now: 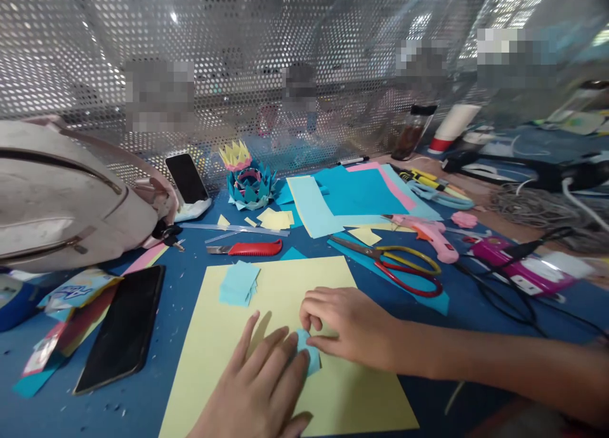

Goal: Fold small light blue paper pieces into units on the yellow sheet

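A small light-blue piece of paper (313, 360) lies on a large pale-yellow sheet (190, 374). My left hand (264, 384) rests with its fingers spread, the fingertips pressing the left side of the blue piece. From the right, my right hand (349, 324) pinches the top edge of the same piece between thumb and fingers. Part of the piece is hidden by my fingers, so I cannot tell whether it is folded. Farther up the yellow sheet sits a small stack of light-blue paper squares (239, 283).
A red utility knife (247, 248) and scissors (409, 264) lie beyond the sheet. Behind are a layered paper flower (251, 187), blue sheets (366, 194) and a pink glue gun (435, 235). Left are a dark phone (121, 330) and a backpack (71, 197); cables (504, 298) trail right.
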A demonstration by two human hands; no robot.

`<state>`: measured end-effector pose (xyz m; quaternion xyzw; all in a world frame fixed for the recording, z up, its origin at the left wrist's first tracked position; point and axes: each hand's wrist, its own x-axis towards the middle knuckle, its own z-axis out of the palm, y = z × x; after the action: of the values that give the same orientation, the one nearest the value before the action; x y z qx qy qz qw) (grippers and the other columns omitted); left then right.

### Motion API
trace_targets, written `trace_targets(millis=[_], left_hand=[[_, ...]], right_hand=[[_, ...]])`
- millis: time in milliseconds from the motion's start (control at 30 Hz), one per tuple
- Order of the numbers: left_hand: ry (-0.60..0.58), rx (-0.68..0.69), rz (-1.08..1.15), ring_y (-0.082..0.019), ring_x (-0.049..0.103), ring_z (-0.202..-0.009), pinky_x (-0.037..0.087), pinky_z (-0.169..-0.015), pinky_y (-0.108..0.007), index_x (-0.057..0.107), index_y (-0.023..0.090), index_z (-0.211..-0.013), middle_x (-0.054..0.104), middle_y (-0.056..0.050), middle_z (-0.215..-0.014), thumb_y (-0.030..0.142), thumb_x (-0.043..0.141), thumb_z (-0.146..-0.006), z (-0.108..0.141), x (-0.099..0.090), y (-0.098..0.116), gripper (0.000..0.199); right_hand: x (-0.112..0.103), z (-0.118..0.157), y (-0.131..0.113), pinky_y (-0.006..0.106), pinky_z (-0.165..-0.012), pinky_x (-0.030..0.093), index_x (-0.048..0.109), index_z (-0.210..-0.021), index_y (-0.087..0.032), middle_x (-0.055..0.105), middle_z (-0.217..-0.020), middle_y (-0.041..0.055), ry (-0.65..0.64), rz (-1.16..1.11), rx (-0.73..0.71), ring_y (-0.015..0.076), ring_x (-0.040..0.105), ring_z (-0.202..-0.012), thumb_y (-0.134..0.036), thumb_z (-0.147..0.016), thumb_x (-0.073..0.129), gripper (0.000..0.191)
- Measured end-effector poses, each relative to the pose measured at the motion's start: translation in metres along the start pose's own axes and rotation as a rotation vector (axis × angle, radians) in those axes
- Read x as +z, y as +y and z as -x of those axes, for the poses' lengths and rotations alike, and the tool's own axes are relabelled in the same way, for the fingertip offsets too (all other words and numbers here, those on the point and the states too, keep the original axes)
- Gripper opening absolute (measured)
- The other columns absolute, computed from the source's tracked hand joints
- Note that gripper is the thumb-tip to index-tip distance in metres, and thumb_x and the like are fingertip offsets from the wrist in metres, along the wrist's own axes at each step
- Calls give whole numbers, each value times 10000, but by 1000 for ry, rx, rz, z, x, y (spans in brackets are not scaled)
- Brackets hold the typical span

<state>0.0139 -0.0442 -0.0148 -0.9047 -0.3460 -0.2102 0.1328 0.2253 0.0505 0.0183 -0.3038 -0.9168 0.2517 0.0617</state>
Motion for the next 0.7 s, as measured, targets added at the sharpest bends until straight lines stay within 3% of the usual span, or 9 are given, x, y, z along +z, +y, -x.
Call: trace_targets(millis=[200,567,700], left_hand=[[116,-57,103,-204,635,-1060,62,-1248,-477,687,121,-1147,730,-47,-1091,409,552,-954,3,-3,5,372],[62,-45,109,-205,627,-1070,52,-1250,-488,663,126,-1197,716,-43,-1084,401,568,-952,5,-7,5,381],[70,-57,128,-206,623,-1079,55,-1251,-489,658,120,-1204,714,-48,-1105,399,573,-947,6,-5,5,389]], right_hand=[[2,-1,-7,236,-642,356,587,-820,-189,666,-823,-17,34,39,-19,135,599,-770,-171,-846,604,36],[11,4,-11,296,-603,271,587,-753,-192,629,-776,-14,190,368,-206,139,517,-714,-224,-946,565,196],[11,8,-9,312,-602,278,616,-775,-186,640,-819,-1,188,407,-275,146,505,-749,-224,-966,537,210]])
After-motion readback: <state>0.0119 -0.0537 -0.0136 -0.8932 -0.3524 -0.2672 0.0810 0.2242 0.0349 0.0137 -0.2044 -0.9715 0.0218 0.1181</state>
